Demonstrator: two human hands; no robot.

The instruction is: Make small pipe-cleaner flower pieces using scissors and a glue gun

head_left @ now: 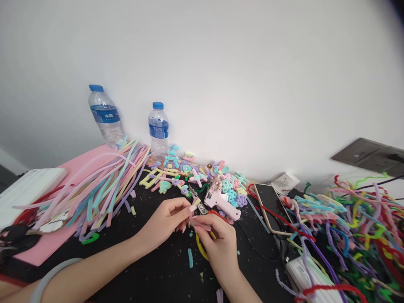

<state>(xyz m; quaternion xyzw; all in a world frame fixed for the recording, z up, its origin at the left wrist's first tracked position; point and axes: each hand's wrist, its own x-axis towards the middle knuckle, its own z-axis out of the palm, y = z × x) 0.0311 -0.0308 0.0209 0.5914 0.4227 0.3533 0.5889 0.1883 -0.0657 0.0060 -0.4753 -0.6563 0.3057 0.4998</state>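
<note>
My left hand [172,219] and my right hand [219,240] meet above the middle of the black tabletop, fingertips close together. Between them is a short piece of pale pink pipe cleaner [202,223], pinched by both hands and partly hidden by the fingers. Under and behind the hands lies a pair of pliers [201,207] with a metal head and yellow handles. Just beyond my right hand, a pale pink glue gun [222,203] rests on its side.
Small pipe-cleaner shapes [232,189] lie along the wall. Long pastel pipe cleaners [110,185] cover a pink sheet [41,248] at left, near black-handled scissors [19,237]. Two water bottles [158,130] stand behind. At right are a phone [273,208] and tangled pipe cleaners [360,235].
</note>
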